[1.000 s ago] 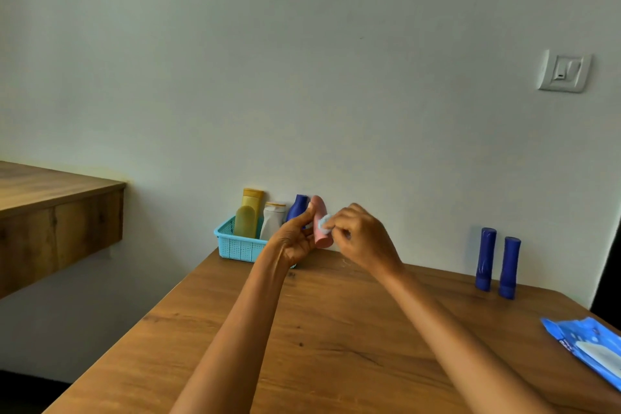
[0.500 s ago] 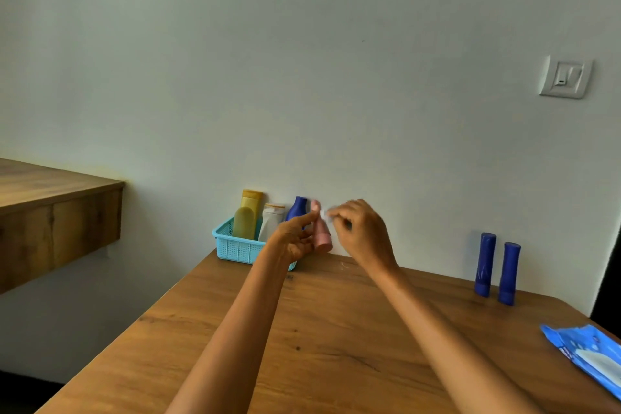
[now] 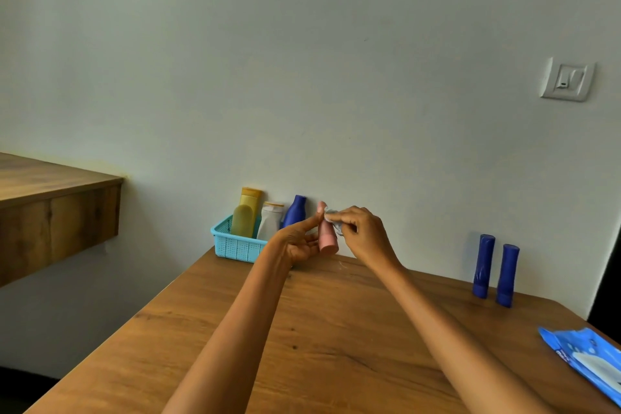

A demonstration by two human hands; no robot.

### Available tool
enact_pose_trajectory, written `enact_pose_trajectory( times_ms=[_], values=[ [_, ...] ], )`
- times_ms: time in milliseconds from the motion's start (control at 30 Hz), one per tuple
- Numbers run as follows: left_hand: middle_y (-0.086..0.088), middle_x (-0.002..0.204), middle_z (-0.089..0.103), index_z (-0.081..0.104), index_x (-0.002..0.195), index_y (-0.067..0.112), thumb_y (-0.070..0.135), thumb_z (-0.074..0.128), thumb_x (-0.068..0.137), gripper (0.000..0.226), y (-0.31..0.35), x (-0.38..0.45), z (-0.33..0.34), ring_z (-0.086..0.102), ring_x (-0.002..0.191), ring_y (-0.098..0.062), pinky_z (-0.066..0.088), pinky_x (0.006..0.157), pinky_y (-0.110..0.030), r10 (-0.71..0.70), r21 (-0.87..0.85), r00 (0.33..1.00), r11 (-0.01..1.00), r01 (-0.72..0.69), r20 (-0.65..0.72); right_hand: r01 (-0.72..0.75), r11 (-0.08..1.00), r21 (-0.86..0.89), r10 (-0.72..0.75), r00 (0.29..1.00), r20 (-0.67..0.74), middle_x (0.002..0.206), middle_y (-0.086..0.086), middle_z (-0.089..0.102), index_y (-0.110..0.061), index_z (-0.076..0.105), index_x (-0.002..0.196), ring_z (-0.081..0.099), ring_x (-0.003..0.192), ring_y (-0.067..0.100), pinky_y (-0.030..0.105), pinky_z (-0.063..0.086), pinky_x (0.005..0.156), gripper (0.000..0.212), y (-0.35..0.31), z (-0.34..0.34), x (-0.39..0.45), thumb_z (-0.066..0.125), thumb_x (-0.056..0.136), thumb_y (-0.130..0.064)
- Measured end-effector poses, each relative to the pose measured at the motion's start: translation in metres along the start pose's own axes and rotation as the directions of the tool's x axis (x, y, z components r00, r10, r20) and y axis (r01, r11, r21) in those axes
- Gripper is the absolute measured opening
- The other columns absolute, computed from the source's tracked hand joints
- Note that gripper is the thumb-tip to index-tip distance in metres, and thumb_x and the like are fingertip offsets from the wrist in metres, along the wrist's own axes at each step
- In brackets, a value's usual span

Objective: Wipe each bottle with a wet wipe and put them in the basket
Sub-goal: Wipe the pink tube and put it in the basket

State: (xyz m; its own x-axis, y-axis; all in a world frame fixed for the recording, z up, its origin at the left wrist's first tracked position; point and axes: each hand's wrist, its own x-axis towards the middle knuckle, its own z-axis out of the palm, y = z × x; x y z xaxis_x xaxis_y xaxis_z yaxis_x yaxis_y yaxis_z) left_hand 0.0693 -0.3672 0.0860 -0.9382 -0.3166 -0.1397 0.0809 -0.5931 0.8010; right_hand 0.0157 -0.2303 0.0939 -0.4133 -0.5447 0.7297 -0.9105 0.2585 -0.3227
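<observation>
Left hand (image 3: 297,243) grip pinches the small pink plastic bottle (image 3: 326,233) above the wooden surface (image 3: 336,346), right of the turquoise plastic basket (image 3: 235,244); right hand (image 3: 361,233) grip presses the white wet wipe (image 3: 333,217) against its top.

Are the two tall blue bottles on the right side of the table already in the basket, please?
No, the two tall blue bottles stand upright on the table near the wall, well apart from the basket.
</observation>
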Motion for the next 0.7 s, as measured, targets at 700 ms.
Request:
enact_pose_trajectory(
  times_ms=[700],
  values=[
    [-0.019, 0.110, 0.063, 0.060, 0.120, 0.005, 0.038, 0.064, 0.075, 0.056, -0.007, 0.003, -0.015, 0.059, 0.103, -0.029, 0.041, 0.103, -0.046, 0.170, -0.012, 0.952, 0.985, -0.173, 0.253, 0.154, 0.987, -0.050, -0.157, 0.985, -0.064, 0.104, 0.000, 0.065, -0.018, 0.068, 0.112, 0.058, 0.098, 0.015, 0.030, 0.053, 0.078, 0.035, -0.018, -0.002, -0.013, 0.056, 0.085, 0.000]
  ],
)
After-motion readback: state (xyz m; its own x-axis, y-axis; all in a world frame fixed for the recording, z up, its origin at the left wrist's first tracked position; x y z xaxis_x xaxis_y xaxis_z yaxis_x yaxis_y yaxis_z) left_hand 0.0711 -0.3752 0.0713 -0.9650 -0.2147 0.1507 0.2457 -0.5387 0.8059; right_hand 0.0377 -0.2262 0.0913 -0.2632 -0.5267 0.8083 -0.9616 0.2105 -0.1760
